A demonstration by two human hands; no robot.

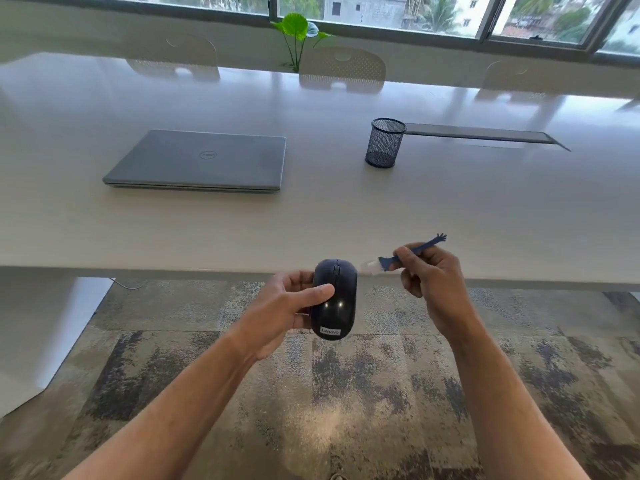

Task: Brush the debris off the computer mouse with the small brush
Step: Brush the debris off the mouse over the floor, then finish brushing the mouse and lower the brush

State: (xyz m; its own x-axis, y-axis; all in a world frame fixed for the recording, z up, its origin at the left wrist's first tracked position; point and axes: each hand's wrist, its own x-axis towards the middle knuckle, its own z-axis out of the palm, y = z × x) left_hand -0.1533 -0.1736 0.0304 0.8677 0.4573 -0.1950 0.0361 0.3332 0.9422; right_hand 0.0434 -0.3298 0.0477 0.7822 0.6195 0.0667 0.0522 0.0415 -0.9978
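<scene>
- Your left hand (287, 310) grasped the black computer mouse (335, 299) from its left side, thumb laid across the top shell and fingers curled beneath.
- You held the mouse in the air in front of the near edge of the bench (346, 220), above the carpeted floor (363, 393), with the scroll wheel pointing away from you and the Lenovo label nearest you.
- Your right hand (433, 282) pinched the small brush (403, 255) by its blue handle, fingers curled around it.
- The pale bristles pointed toward your left hand and sat just beside the upper right edge of the mouse; contact could not be confirmed.
- Beyond your left hand, a closed laptop (201, 161) lay on the bench; beyond your right hand stood a mesh pen holder (384, 143).
</scene>
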